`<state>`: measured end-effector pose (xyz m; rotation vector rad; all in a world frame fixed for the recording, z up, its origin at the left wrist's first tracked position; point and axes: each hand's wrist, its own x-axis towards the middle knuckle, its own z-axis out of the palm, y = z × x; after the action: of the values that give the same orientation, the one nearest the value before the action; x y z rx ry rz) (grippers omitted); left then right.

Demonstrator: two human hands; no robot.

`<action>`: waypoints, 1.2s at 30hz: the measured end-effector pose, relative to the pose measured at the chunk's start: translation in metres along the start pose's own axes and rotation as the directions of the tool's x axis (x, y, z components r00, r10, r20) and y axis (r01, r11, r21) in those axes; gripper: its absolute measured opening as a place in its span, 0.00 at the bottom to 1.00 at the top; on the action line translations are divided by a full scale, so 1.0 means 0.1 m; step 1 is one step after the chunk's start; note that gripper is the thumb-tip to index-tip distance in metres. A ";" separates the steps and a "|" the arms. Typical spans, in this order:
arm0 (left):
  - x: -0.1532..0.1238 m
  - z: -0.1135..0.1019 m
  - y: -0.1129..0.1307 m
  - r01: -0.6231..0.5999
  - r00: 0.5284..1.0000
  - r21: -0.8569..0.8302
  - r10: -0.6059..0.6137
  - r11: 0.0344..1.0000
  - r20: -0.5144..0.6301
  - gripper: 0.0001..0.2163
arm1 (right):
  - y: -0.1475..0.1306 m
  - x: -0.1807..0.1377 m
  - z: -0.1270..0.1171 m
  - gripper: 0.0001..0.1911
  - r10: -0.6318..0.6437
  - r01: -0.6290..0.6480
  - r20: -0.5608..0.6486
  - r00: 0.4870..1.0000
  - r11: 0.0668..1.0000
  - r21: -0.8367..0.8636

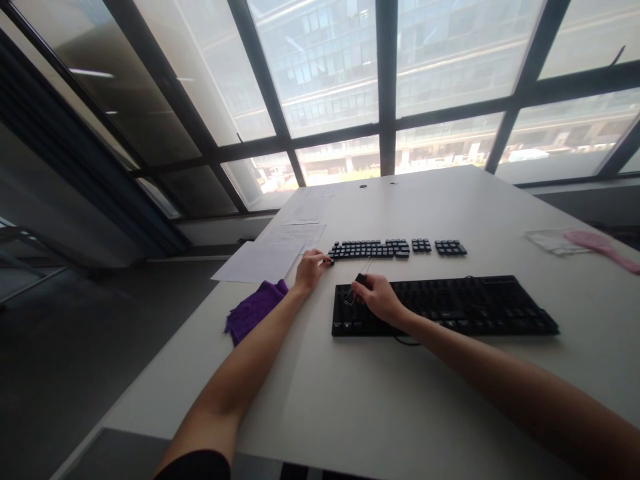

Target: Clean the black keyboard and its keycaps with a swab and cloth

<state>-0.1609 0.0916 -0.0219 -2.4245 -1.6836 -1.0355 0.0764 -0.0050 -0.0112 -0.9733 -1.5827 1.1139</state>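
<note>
My left hand is at the left end of the laid-out keycaps, its fingertips pinched on a small black keycap at the near edge of the group. A black keyboard lies flat in front of me; most of its upper area looks stripped, and pale-marked keys show along its near edge. Over the keyboard's left part, my right hand is closed round a keycap puller with a black handle. Thin wire loops stick out of the puller at both ends.
Left of the keyboard lies a crumpled purple cloth. Printed paper sheets are spread along the table's left edge. Smaller keycap groups stand at the right. A pink object rests on a clear plastic bag far right. Windows rise behind the white table.
</note>
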 end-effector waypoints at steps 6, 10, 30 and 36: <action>-0.01 0.01 -0.01 0.015 1.000 0.022 -0.014 1.000 -0.019 0.03 | -0.01 0.00 0.00 0.15 -0.006 0.006 0.009 1.000 1.000 -0.011; 0.00 0.02 0.00 0.015 1.000 0.014 -0.015 1.000 -0.012 0.04 | -0.02 -0.01 0.00 0.15 -0.003 0.003 0.010 1.000 1.000 -0.004; 0.01 -0.04 0.05 -0.018 0.993 0.007 0.018 1.000 -0.119 0.05 | -0.06 -0.01 -0.02 0.14 -0.015 0.014 0.005 1.000 0.992 0.128; -0.11 -0.24 0.42 -0.058 0.993 -0.045 0.053 0.997 -0.104 0.04 | -0.19 -0.10 -0.09 0.10 -0.139 0.143 0.122 0.983 0.989 -0.025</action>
<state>-0.1402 0.0557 0.0053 -2.3862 -1.5686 -1.1849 0.0854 -0.0175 0.0058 -0.8149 -1.7438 1.0666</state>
